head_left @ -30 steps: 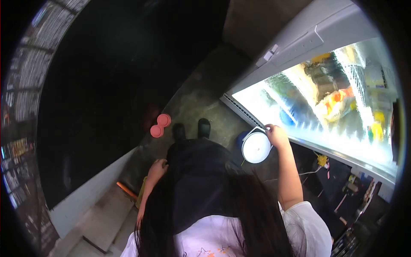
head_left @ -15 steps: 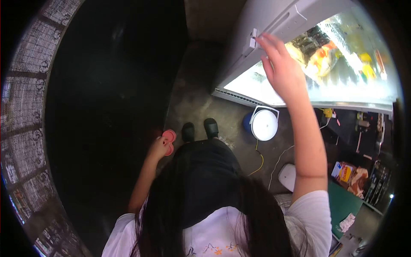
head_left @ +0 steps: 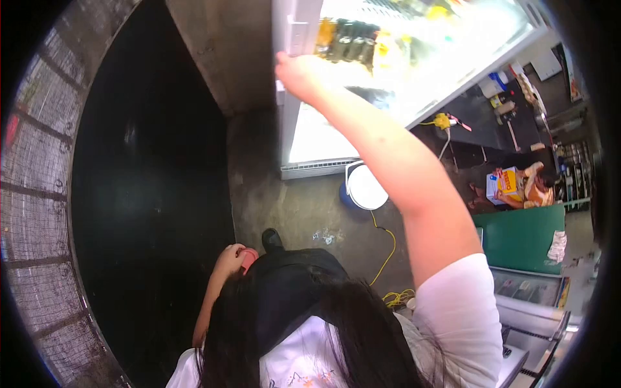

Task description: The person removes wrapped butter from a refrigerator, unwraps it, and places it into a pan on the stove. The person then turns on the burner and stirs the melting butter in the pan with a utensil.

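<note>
At the left edge of a lit, glass-fronted fridge (head_left: pixel 304 169), my right hand (head_left: pixel 296 72) has its fingers curled round the door's side, near the handle. Bottles and orange and yellow items show blurred behind the bright glass. Low on the left, my left hand (head_left: pixel 231 260) is closed on a pink round-cupped object (head_left: pixel 249 258), which it partly covers. A bucket with a white lid (head_left: pixel 367 186) and a raised handle stands on the floor just below the fridge.
A yellow cable (head_left: pixel 392 249) runs over the floor from near the bucket. Another person (head_left: pixel 538 189) sits at the right, holding a box (head_left: pixel 504 185), beside a green table (head_left: pixel 524 239). A large black panel (head_left: pixel 152 194) stands at the left.
My right hand has gone up from the fridge's lower edge to the door's side. My left hand has taken hold of the pink object. The view has turned, bringing the person into sight.
</note>
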Tool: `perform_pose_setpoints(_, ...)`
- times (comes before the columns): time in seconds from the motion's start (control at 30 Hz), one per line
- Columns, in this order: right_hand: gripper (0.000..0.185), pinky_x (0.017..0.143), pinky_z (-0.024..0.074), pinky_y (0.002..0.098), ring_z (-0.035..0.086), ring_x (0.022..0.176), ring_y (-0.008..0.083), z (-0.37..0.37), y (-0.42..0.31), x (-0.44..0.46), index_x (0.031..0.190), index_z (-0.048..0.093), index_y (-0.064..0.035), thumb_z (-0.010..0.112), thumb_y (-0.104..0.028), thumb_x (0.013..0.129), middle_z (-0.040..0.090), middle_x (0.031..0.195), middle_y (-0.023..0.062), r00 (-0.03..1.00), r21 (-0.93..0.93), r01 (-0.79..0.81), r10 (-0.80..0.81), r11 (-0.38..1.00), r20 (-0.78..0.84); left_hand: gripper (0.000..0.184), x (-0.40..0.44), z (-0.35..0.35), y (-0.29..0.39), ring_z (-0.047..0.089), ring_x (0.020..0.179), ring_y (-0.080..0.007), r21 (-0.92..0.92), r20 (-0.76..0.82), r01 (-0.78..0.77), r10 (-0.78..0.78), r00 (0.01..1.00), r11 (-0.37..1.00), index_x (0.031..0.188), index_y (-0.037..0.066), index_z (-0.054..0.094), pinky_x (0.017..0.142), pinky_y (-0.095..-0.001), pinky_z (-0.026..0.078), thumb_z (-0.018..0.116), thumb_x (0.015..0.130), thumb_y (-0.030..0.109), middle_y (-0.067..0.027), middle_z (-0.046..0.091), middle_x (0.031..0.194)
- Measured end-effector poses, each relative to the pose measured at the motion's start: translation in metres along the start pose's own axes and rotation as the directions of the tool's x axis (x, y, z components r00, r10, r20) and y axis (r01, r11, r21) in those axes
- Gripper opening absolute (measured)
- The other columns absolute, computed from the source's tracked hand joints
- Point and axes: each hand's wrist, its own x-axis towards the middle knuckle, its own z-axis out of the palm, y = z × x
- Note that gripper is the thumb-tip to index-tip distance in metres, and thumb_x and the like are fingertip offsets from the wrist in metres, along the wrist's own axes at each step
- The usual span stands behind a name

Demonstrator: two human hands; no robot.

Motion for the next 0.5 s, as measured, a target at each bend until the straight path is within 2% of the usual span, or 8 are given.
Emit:
perform_pose_setpoints(0.03,0.030,0.071,0.0522,0.0451,0.064,0.082,0.0372,-0.017,-0.017,-0.013,0.112,0.057,-0.0076,0.043,-0.020,0.089,0.066,0.088,0.0188,0.993,0.006,-0.102,0.101,0.995,0.055,0.032,-0.001,-0.001,0.013,0.059,0.093,-0.0308,-0.036,-0.006,-0.010,0.010,1.000,0.999,0.108,0.005,0.060,0.083,-0.0363,0.048,0.059,0.082,0.021,-0.0155,0.059,0.106)
perform_pose_setpoints(0.07,0.032,0.069,0.0538,0.0423,0.064,0.088,0.0332,-0.002,-0.016,-0.004,0.115,0.058,-0.0067,0.049,-0.015,0.085,0.063,0.100,0.0166,0.997,-0.274,-0.010,0.032,0.962,0.076,0.031,-0.001,-0.006,0.026,0.059,0.092,-0.0300,-0.013,-0.014,-0.040,0.040,0.999,0.999,0.108,0.005,0.060,0.082,-0.0358,0.048,0.059,0.082,0.021,-0.0151,0.059,0.106)
perform_pose_setpoints(0.1,0.036,0.067,0.0555,0.0395,0.064,0.094,0.0292,0.015,-0.014,0.005,0.118,0.058,-0.0057,0.055,-0.010,0.082,0.060,0.112,0.0144,0.992,-0.527,0.089,-0.029,0.845,0.122,0.030,-0.003,-0.010,0.038,0.060,0.091,-0.0293,0.006,-0.021,-0.065,0.065,0.998,0.998,0.108,0.005,0.060,0.081,-0.0353,0.048,0.059,0.082,0.020,-0.0147,0.059,0.105)
perform_pose_setpoints(0.2,0.036,0.070,0.0558,0.0362,0.060,0.102,0.0268,0.010,-0.015,0.003,0.115,0.062,-0.0036,0.059,-0.010,0.080,0.055,0.122,0.0118,0.974,-0.530,0.193,-0.096,0.825,0.205,0.029,-0.009,-0.015,0.075,0.060,0.088,-0.0281,0.037,-0.087,-0.133,0.136,0.987,0.990,0.108,0.004,0.060,0.080,-0.0352,0.048,0.059,0.083,0.020,-0.0136,0.059,0.105)
perform_pose_setpoints(0.3,0.020,0.064,0.0546,0.0406,0.066,0.079,0.0301,0.014,-0.010,-0.012,0.093,0.065,0.0011,0.057,-0.005,0.076,0.061,0.096,0.0125,0.971,-0.459,0.236,-0.226,0.856,0.078,0.025,-0.015,-0.014,0.103,0.060,0.088,-0.0247,0.047,-0.139,-0.271,0.275,0.951,0.962,0.106,0.004,0.060,0.079,-0.0338,0.048,0.058,0.085,0.016,-0.0116,0.060,0.103)
perform_pose_setpoints(0.33,0.015,0.061,0.0547,0.0381,0.066,0.072,0.0277,0.012,-0.011,-0.025,0.085,0.066,0.0005,0.059,-0.004,0.073,0.059,0.097,0.0098,0.964,-0.497,0.240,-0.263,0.834,0.024,0.023,-0.018,-0.009,0.108,0.060,0.089,-0.0231,0.039,-0.151,-0.323,0.325,0.934,0.946,0.105,0.004,0.060,0.079,-0.0329,0.048,0.057,0.085,0.015,-0.0108,0.060,0.102)
perform_pose_setpoints(0.43,0.012,0.058,0.0545,0.0366,0.066,0.069,0.0266,0.011,-0.013,-0.076,0.079,0.065,0.0002,0.061,-0.004,0.069,0.057,0.098,0.0115,0.946,-0.333,0.244,-0.299,0.911,-0.125,0.017,-0.027,-0.001,0.130,0.059,0.093,-0.0179,-0.519,0.016,-0.159,0.196,0.981,0.840,0.103,0.003,0.059,0.082,-0.0292,0.047,0.054,0.087,0.007,-0.0083,0.060,0.102)
perform_pose_setpoints(0.5,0.010,0.056,0.0541,0.0369,0.065,0.065,0.0263,0.002,-0.015,-0.117,0.076,0.063,-0.0016,0.061,-0.004,0.067,0.056,0.097,0.0123,0.942,-0.287,0.264,-0.310,0.921,-0.127,0.019,-0.053,-0.013,0.177,0.057,0.101,-0.0152,-0.684,0.120,-0.201,0.380,0.917,0.701,0.106,0.002,0.058,0.088,-0.0286,0.045,0.052,0.088,0.002,-0.0069,0.060,0.105)
